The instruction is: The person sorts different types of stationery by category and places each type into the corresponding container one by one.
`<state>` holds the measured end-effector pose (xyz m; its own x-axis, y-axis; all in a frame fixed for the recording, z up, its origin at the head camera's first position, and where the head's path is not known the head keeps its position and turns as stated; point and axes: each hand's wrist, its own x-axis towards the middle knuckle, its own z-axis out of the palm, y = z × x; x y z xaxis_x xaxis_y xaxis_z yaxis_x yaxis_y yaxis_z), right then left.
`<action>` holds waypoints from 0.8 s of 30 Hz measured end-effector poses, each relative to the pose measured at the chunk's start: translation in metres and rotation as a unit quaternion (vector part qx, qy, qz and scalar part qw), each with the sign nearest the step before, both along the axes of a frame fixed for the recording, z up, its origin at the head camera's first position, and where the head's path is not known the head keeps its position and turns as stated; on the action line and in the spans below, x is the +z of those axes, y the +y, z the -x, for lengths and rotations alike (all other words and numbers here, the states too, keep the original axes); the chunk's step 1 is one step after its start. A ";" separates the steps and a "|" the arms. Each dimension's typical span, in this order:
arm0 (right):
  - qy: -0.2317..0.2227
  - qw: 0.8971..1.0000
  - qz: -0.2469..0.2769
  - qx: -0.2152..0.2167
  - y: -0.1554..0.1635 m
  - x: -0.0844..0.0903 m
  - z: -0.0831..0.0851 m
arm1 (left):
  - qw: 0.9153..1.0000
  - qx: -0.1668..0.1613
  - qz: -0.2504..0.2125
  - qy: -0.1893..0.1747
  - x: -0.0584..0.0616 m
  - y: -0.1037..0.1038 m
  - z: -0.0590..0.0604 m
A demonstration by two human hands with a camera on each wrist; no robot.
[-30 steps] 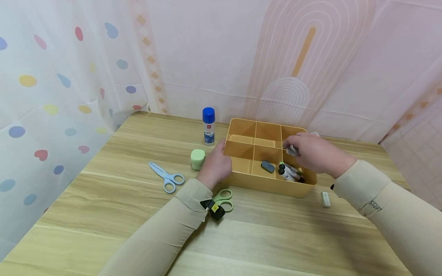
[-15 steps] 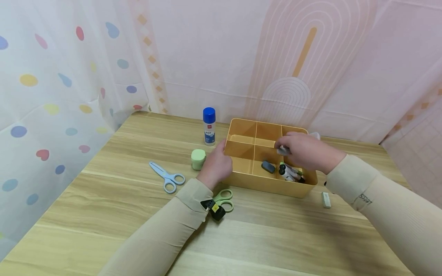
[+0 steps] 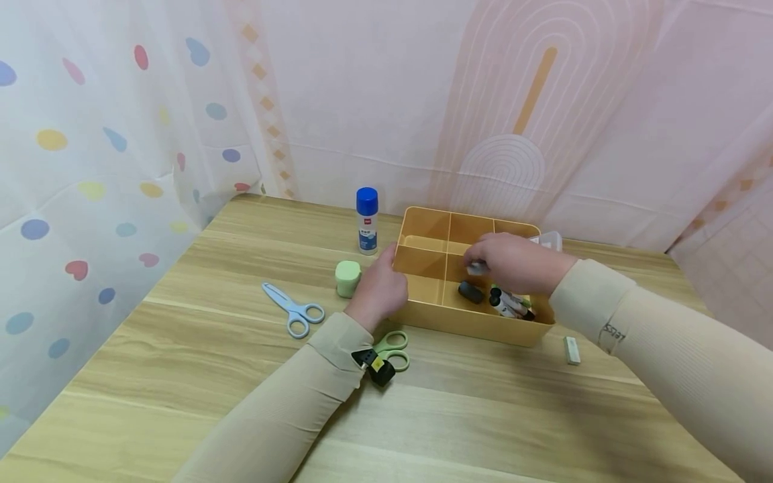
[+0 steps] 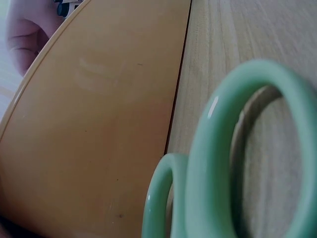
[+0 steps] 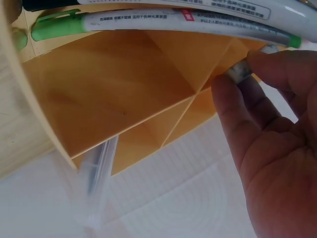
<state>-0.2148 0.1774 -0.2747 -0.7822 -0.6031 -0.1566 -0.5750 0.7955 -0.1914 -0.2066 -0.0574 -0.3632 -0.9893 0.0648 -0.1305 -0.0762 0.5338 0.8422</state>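
My left hand point(image 3: 380, 288) grips the left wall of the divided orange organizer box point(image 3: 471, 325), thumb on the rim. Above the box's middle front compartment, my right hand point(image 3: 519, 261) pinches a small smudged white eraser point(image 5: 240, 71) between thumb and fingers. A dark grey eraser point(image 3: 470, 292) lies below it in that compartment. Several whiteboard markers point(image 3: 510, 304), one with a green cap point(image 5: 57, 26), lie in the right front compartment. In the back right compartment a clear plastic case point(image 3: 548, 241) leans, partly hidden by my right hand.
Green scissors point(image 3: 392, 350) lie in front of the box, partly under my left wrist. Blue scissors point(image 3: 294, 312), a light green lidded tub point(image 3: 347, 279) and a blue-capped glue stick point(image 3: 367, 221) are on the left. A white eraser point(image 3: 571, 350) lies at the right front.
My right hand has moved left with the small eraser, from above the right compartments to above the middle front one. The left hand stays on the box.
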 end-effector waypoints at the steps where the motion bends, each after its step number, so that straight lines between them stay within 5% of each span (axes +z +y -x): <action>1: -0.001 1.000 -0.001 0.007 0.000 -0.001 0.001 | 1.000 0.000 -0.001 -0.001 0.000 0.000 0.000; 24: -0.025 0.998 -0.051 0.025 -0.010 -0.007 0.013 | 1.000 -0.008 0.002 -0.005 -0.001 0.005 -0.002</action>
<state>-0.2283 0.1678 -0.2818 -0.7413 -0.6201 -0.2568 -0.6065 0.7828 -0.1395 -0.2042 -0.0527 -0.3639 -0.9867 0.0796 -0.1415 -0.0768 0.5389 0.8389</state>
